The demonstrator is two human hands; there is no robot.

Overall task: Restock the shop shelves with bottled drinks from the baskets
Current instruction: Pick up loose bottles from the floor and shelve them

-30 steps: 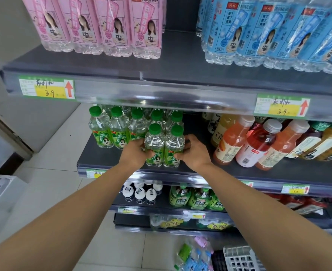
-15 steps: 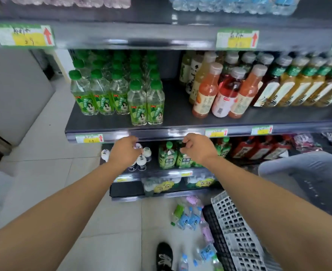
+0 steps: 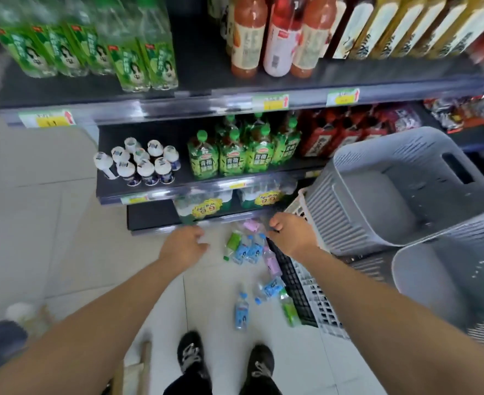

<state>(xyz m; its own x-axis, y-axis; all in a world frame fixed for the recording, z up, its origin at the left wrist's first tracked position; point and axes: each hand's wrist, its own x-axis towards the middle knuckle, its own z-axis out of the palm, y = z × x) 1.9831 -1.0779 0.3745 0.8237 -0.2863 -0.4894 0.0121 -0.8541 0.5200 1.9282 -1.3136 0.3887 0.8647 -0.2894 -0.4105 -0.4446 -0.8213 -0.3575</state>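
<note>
Bottled drinks (image 3: 246,248) lie loose on the tiled floor (image 3: 64,229), a small huddle of blue, green and pink ones near the foot of the shelving. A few more trail toward me along the left edge of the slatted crate (image 3: 306,292), with a blue-labelled bottle (image 3: 241,312) and a green one (image 3: 289,310) nearest my shoes (image 3: 193,355).

Both my hands hover above that huddle without touching it. My left hand (image 3: 184,248) is to its left, fingers relaxed and holding nothing. My right hand (image 3: 289,236) is to its right, by the crate's far corner, fingers loosely curled under, and I see nothing in it. I judge I hold them low on either side so that each can take a bottle.

To the right a grey basket (image 3: 406,195) leans tilted over the crate with its mouth toward me and nothing visible inside. A second grey basket (image 3: 448,280) sits nearer, at the right edge.

On the upper shelf (image 3: 178,108) the green-labelled bottles (image 3: 92,49) stand packed at the left, labels facing out so a shopper can read them. A bare gap separates them from the orange and red juices (image 3: 272,38). Below, white-capped small bottles (image 3: 141,163) stand left of the green tea bottles (image 3: 243,155).

By colour I would guess the green ones on the floor belong in that gap, but blur keeps me from reading their labels. They are lying down and round, so they may roll when touched.
</note>
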